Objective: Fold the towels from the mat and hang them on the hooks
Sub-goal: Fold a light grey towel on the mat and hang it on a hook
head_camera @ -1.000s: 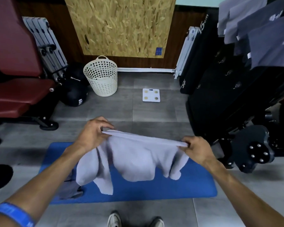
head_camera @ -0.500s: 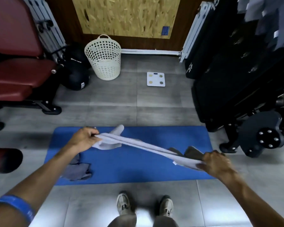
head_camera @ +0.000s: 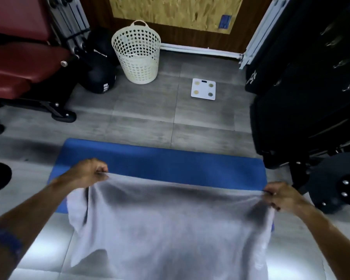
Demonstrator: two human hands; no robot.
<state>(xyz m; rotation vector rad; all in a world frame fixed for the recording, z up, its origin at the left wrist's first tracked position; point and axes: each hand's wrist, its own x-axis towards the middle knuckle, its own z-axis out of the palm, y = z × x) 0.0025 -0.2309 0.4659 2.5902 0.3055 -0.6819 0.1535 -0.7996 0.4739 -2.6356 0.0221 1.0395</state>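
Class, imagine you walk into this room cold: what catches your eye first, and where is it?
First, the pale grey towel stretched wide in the foreground, its top edge pinched by the left hand and the right hand. Behind it lies the bright blue mat on the grey floor. Farther back, a cream perforated basket stands by the wall.

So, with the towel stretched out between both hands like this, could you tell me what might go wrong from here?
1. The left hand and right hand pinch only the top corners of the towel, so a corner could slip and spoil the fold.
2. The towel hides the near part of the mat, so anything lying there may be missed.
3. Its hanging lower edge may brush the floor.
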